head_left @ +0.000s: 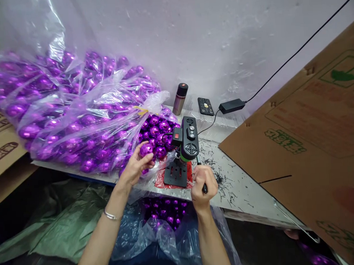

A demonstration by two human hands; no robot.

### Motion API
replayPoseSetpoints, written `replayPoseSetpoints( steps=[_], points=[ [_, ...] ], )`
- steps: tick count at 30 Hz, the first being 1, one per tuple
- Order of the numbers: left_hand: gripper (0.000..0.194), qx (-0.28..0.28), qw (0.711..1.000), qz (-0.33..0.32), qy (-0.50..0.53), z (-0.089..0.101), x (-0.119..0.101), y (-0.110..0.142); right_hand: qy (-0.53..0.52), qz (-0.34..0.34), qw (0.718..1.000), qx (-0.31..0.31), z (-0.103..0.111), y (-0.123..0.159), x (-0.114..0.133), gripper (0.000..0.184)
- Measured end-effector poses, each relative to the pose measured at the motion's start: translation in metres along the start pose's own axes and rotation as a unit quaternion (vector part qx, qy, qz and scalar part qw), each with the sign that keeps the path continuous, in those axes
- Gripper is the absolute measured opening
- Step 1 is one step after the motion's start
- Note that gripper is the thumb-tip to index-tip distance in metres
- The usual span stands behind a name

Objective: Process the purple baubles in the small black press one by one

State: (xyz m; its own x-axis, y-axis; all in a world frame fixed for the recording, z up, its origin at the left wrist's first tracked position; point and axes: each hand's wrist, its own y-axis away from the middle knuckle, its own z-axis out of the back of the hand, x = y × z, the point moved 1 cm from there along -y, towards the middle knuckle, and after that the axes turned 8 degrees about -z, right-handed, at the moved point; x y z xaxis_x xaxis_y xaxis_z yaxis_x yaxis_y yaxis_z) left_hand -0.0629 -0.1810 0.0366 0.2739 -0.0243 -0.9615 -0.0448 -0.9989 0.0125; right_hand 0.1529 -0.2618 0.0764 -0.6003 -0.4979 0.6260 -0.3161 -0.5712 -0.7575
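A shiny purple faceted ball (pixel 146 149) is held in the fingers of my left hand (pixel 136 163), just left of a small black bench drill press (pixel 190 137). My right hand (pixel 203 184) is wrapped round the black-ended lever (pixel 205 188) on the machine's right side. The machine's slotted base plate (pixel 175 174) rests on red plastic (pixel 159 177). Behind my left hand, more purple balls (pixel 154 130) spill from the mouth of a large clear plastic bag (pixel 105 98). The machine's tool tip is hidden beneath its head.
A spray can (pixel 180 99), a phone (pixel 205 106) and a black power adapter (pixel 232 105) lie behind the machine. Dark shavings (pixel 218 177) litter the table. A cardboard box (pixel 306 134) stands right. Purple balls (pixel 165 213) fill a plastic bag below the table edge.
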Motion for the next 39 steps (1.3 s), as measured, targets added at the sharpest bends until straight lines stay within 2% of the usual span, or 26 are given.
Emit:
replayPoseSetpoints(
  steps=[3, 6, 8, 10, 14, 18, 26, 33, 39],
  points=[
    [0.076, 0.032, 0.998, 0.015, 0.052, -0.015, 0.019, 0.022, -0.005, -0.016, 1.0, 0.005, 0.001, -0.003, 0.002, 0.031],
    [0.066, 0.036, 0.997, 0.026, 0.06, -0.032, 0.045, 0.028, -0.006, -0.014, 1.0, 0.018, 0.003, -0.007, 0.003, 0.031],
    [0.063, 0.028, 1.0, 0.005, 0.004, -0.041, 0.063, 0.026, -0.003, -0.006, 1.0, 0.022, 0.004, -0.008, 0.003, 0.032],
    [0.061, 0.015, 0.996, -0.044, -0.071, -0.048, 0.078, 0.023, -0.001, 0.001, 1.0, 0.026, 0.005, -0.009, 0.004, 0.032],
    [0.061, -0.003, 0.965, -0.135, -0.223, -0.054, 0.1, 0.019, 0.0, 0.006, 0.999, 0.038, 0.007, -0.009, 0.004, 0.03],
    [0.058, 0.014, 0.927, -0.199, -0.318, -0.054, 0.107, 0.017, 0.008, 0.013, 0.999, 0.043, 0.008, -0.007, 0.003, 0.029],
    [0.059, 0.094, 0.878, -0.281, -0.376, -0.065, 0.114, 0.015, 0.014, 0.016, 0.999, 0.046, 0.008, -0.006, 0.004, 0.029],
    [0.063, 0.076, 0.885, -0.279, -0.366, -0.066, 0.125, 0.017, 0.015, 0.016, 0.999, 0.038, 0.008, -0.005, 0.005, 0.029],
    [0.06, 0.084, 0.889, -0.284, -0.35, -0.066, 0.125, 0.017, 0.003, 0.004, 1.0, 0.017, 0.002, 0.016, -0.01, 0.028]
  ],
)
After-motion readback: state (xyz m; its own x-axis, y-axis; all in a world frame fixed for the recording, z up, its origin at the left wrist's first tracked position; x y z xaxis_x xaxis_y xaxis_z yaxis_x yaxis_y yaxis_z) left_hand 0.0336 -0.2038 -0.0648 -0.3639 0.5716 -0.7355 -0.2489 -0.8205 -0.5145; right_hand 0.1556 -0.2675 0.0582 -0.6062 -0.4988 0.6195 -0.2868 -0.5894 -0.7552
